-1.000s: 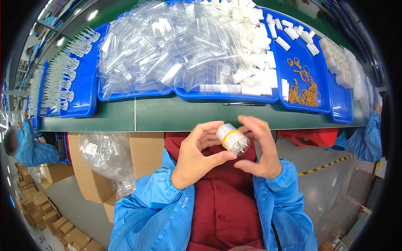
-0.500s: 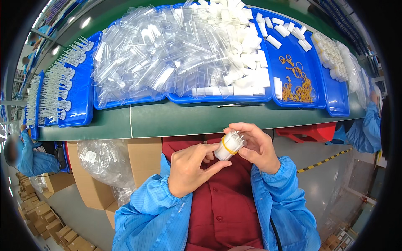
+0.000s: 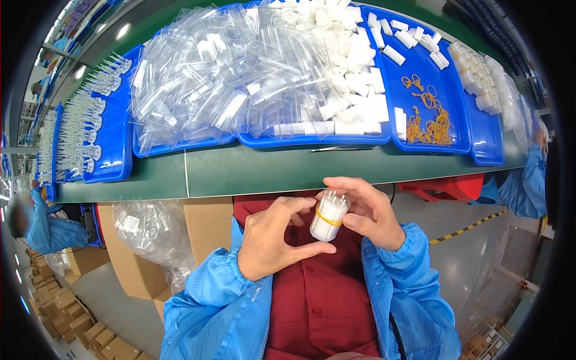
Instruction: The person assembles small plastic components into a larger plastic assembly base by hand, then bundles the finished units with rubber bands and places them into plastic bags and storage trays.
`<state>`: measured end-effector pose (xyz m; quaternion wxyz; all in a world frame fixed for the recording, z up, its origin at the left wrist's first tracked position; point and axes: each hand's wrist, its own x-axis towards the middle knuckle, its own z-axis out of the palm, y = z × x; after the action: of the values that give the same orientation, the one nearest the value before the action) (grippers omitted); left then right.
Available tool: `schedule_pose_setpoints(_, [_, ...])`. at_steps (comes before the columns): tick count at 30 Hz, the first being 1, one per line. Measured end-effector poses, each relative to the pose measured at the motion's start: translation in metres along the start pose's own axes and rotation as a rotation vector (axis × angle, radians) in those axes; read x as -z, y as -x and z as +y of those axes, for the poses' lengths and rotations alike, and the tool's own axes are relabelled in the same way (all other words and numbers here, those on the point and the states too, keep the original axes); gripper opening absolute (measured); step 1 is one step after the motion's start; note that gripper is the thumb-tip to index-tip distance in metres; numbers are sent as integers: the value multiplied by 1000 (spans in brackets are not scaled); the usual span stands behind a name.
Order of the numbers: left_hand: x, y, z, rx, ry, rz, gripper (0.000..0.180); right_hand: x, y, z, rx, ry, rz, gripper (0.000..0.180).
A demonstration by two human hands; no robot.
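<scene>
Far left on your green table sits a blue plastic tray of clear pipette-like tubes, laid in rows, running off toward the rim. Next right, a blue tray heaped with clear plastic sleeves, the heap spilling across into the next blue tray of white block-shaped pieces. Right of that, in the same run of blue trays, a loose pile of orange rubber bands with a few white blocks above it, then a last blue tray with small clear bagged parts near the right rim. Below the table edge on the left, a clear plastic bag rests against brown cardboard boxes. Your left hand is in front of your chest, below the table edge, fingers curled, thumb and forefinger pinched toward the side of the small bundle of clear tubes bound with an orange rubber band; thumb tip touches its lower end. Your right hand wraps the bundle from the right side, fingers partly closed around it, holding it roughly upright with a slight tilt, tube ends pointing up toward the table. The band sits around the middle of the bundle. Both blue sleeves come in from the lower edge over a red shirt. A red stool shows right of your right hand, below the table. Another person in a blue coat is at the far right, one more at far left.
</scene>
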<state>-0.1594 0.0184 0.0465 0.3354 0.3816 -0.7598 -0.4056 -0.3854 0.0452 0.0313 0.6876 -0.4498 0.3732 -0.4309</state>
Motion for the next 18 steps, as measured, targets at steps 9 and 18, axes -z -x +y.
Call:
schedule_pose_setpoints(9, [3, -4, -8, -316, -122, -5, 77, -4, 3, 3, -51, -17, -25, 56])
schedule_pose_setpoints(18, [3, -7, -8, -295, -135, 48, 78, -6, -2, 5, -34, -30, -3, 51])
